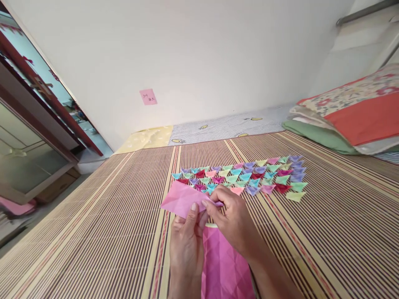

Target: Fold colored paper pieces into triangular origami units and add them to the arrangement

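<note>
A folded sheet of pink paper (182, 198) is held up between both hands above the striped mat. My left hand (188, 234) grips its lower edge, the thumb lying on top of the sheet. At the sheet's right end, my right hand (232, 216) pinches the paper between thumb and fingers, where a narrow folded part shows. Under my wrists lies a larger creased magenta sheet (226, 265) with a pale edge at its top. Beyond the hands, several rows of small folded paper pieces (246, 176) in many colours lie on the mat; my hands hide some of them.
The striped bamboo mat (102, 232) covers the bed. Folded bedding (358, 116) in red, floral and green is piled at the right. A white wall (199, 54) with a pink note (148, 96) rises behind. A doorway and a glass-panelled door (25, 145) stand at the left.
</note>
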`<state>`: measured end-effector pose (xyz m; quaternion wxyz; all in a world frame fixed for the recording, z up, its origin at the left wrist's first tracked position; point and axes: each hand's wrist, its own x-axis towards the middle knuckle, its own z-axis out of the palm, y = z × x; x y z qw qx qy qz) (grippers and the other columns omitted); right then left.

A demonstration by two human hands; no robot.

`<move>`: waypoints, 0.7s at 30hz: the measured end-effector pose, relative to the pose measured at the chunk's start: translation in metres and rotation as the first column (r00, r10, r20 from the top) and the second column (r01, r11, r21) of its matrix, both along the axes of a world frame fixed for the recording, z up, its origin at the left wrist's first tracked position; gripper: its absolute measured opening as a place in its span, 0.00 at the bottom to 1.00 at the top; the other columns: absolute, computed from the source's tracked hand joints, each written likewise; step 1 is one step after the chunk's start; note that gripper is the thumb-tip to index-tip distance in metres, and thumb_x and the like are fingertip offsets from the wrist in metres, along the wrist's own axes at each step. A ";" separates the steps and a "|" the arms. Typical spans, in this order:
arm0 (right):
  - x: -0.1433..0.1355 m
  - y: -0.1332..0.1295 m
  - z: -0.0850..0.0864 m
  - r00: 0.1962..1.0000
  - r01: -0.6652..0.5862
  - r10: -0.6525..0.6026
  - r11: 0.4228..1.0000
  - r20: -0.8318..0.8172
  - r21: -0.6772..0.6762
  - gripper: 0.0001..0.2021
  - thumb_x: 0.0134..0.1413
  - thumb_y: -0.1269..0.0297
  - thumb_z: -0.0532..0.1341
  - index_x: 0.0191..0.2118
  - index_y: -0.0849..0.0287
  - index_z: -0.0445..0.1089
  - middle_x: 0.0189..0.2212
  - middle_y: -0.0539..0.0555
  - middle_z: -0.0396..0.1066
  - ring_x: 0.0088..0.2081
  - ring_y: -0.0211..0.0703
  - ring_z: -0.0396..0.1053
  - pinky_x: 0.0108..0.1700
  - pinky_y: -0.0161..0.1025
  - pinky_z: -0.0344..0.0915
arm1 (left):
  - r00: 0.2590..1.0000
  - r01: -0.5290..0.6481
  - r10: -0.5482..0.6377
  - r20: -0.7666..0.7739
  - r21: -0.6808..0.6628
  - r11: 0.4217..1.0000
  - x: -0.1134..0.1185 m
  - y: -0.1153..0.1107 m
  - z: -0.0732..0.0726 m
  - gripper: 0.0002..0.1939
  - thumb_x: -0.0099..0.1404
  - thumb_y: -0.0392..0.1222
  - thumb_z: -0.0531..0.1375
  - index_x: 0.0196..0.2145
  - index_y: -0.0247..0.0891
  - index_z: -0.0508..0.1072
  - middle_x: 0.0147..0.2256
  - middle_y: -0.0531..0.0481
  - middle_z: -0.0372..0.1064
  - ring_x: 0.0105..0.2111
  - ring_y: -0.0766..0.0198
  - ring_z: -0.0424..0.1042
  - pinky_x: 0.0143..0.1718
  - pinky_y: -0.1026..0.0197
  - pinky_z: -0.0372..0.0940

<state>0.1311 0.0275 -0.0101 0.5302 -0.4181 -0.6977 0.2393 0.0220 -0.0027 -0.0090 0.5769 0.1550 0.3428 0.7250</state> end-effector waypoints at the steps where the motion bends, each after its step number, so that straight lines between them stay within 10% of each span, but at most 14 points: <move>1: -0.001 0.000 0.000 1.000 -0.001 0.001 1.000 -0.005 -0.007 0.14 0.64 0.71 0.60 0.27 0.55 0.59 0.28 0.48 0.63 0.30 0.40 0.64 0.34 0.38 0.60 | 1.000 -0.005 0.005 0.003 -0.003 1.000 0.000 0.000 0.000 0.13 0.50 0.33 0.77 0.34 0.32 0.81 0.34 0.45 0.82 0.37 0.55 0.83 0.45 0.56 0.79; 21: -0.015 -0.006 0.000 0.938 0.044 -0.072 0.995 -0.339 -0.088 0.08 0.61 0.64 0.66 0.30 0.56 0.70 0.24 0.48 0.72 0.27 0.40 0.70 0.32 0.36 0.68 | 0.983 -0.070 0.091 0.160 -0.136 0.988 -0.007 0.001 0.013 0.11 0.70 0.22 0.57 0.33 0.29 0.76 0.30 0.42 0.80 0.30 0.61 0.82 0.36 0.59 0.80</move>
